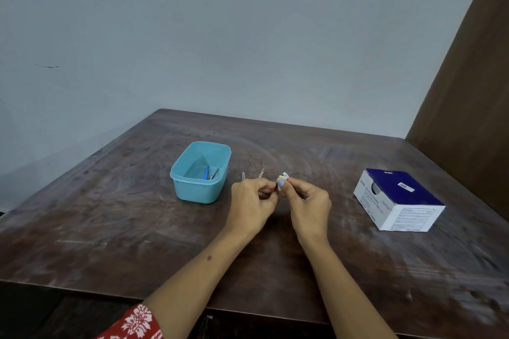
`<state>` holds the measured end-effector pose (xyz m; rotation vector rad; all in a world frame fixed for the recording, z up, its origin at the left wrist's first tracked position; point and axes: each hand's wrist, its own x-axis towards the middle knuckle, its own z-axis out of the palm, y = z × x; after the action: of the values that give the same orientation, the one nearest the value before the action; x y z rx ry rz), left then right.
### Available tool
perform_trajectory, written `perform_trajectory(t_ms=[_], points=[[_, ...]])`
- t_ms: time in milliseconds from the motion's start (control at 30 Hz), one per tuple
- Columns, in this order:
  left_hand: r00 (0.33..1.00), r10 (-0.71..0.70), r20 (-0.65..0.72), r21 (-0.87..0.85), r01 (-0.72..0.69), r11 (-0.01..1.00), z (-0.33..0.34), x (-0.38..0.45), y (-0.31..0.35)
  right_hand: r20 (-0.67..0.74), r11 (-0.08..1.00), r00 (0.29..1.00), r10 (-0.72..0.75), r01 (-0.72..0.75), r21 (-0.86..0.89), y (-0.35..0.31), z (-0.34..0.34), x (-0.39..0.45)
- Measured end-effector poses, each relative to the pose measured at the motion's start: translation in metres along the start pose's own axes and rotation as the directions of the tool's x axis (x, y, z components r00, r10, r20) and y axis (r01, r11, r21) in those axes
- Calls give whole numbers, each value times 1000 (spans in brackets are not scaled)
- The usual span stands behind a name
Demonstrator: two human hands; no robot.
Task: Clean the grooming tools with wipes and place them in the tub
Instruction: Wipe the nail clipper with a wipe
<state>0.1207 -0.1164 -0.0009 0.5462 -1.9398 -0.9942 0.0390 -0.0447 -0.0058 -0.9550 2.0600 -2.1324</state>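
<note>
At frame centre the left hand (252,199) is pinching a small stiff metal tool (260,174) while the right hand (308,201) is pinching a soft wipe (283,175), both grips clamped

Blue-and-white cardboard box (399,199), right side of table: "BD" logo printed in white on the blue top; "BD Alcohol Swabs" on the white side panel, apparently; small white barcode sticker on top; remaining fine print illegible.

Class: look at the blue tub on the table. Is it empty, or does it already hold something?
Not empty. The open tub holds a blue-handled tool and a metal tool at its bottom; what they are exactly is too small to tell.
</note>
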Motion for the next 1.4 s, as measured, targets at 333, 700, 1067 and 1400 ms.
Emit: perform_trajectory(t_ms=[333, 700, 1067, 1400], points=[[986, -147, 84, -249, 164, 954, 2, 3, -4, 27, 998, 999, 48, -49, 47, 0, -1, 2], [958, -269, 104, -439, 287, 851, 2, 7, -4, 57, 998, 997, 53, -54, 20, 3, -2, 2], [958, -245, 147, -446, 286, 848, 1, 6, -1, 33, 1000, 999, 5, -6, 12, 2, -3, 2], [968, -208, 137, -317, 242, 917, 2, 8, -7, 156, 999, 988, 11, -6, -33, 1, 0, 0]])
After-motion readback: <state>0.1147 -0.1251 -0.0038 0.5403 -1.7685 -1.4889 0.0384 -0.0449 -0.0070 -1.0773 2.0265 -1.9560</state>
